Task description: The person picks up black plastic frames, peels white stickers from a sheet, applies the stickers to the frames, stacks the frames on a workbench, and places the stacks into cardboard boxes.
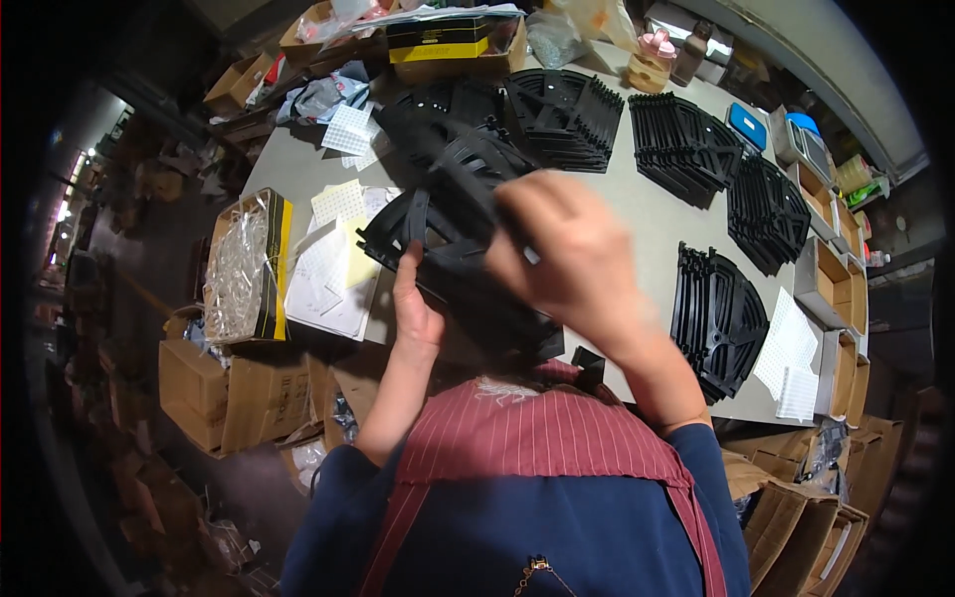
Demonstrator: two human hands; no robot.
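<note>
My left hand (418, 308) grips the near-left edge of a black plastic fan-shaped part (428, 224) with curved ribs, its thumb lying on top. My right hand (572, 254) is over the part's right side, blurred by motion, with its fingers curled. What those fingers hold, if anything, is hidden. Black blurred pieces overlap beyond my hands, so I cannot tell how many parts are there. Stacks of similar black parts stand on the table: one at the back (562, 114), others to the right (681, 149) and at the near right (716, 323).
At left on the grey table (637, 224) lie dotted label sheets (333, 269) and a box of clear plastic bags (241, 264). More sheets (789, 348) and open cardboard trays (831, 284) line the right edge. A pink-lidded jar (651, 63) and a blue case (747, 126) stand farther back.
</note>
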